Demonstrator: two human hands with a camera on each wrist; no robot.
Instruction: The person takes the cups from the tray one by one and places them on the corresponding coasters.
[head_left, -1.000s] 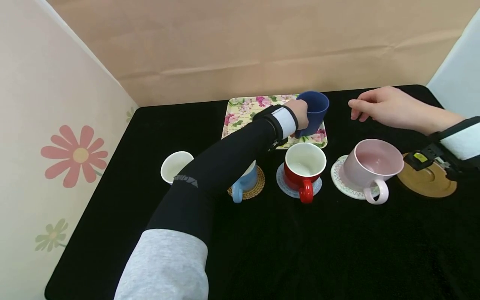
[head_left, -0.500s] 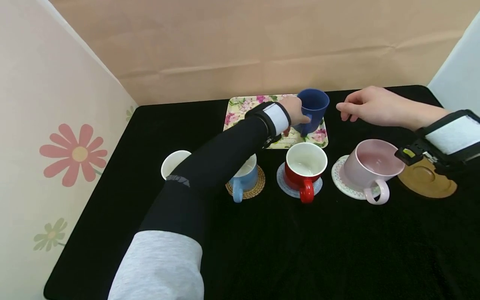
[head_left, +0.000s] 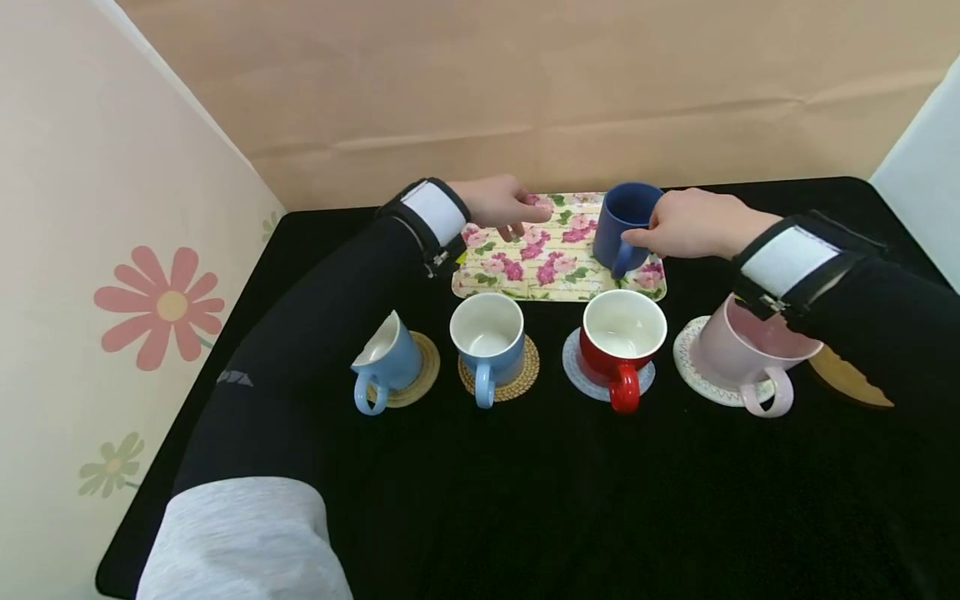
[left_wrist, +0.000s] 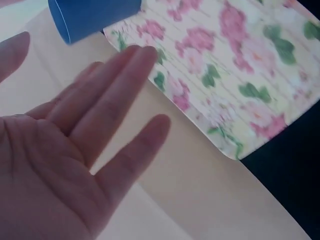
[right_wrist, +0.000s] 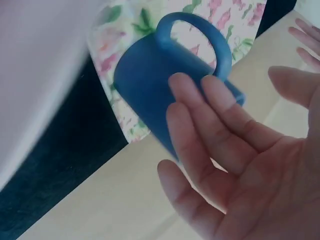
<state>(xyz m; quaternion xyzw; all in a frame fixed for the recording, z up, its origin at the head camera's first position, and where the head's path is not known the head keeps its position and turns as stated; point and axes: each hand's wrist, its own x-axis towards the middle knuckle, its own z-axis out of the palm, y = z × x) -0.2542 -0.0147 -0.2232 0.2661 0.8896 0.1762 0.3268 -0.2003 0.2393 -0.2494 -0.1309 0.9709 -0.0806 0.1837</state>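
Observation:
A dark blue mug [head_left: 609, 237] stands upright on the right part of a flower-patterned tray [head_left: 531, 283], its handle towards me. Beside the mug's right side is my right hand [head_left: 693, 223], thumb near the handle. In the right wrist view the fingers [right_wrist: 187, 135] lie loosely bent in front of the mug [right_wrist: 145, 75], with the thumb apart from it; whether they touch it I cannot tell. My left hand [head_left: 495, 202] hovers over the tray's left end, away from the mug. Its fingers [left_wrist: 112, 100] are spread and hold nothing.
Along the front stand two light blue mugs [head_left: 401, 367] [head_left: 495, 354], a red mug [head_left: 600, 358] and a pink mug [head_left: 712, 342], each on a coaster. A wooden coaster [head_left: 847, 375] lies partly under the right sleeve. A paper wall [head_left: 420, 100] rises behind the black table [head_left: 525, 483].
My left hand has left the dark blue mug and moved left over the tray. My right hand has come left to the mug's side. The mug remains on the tray.

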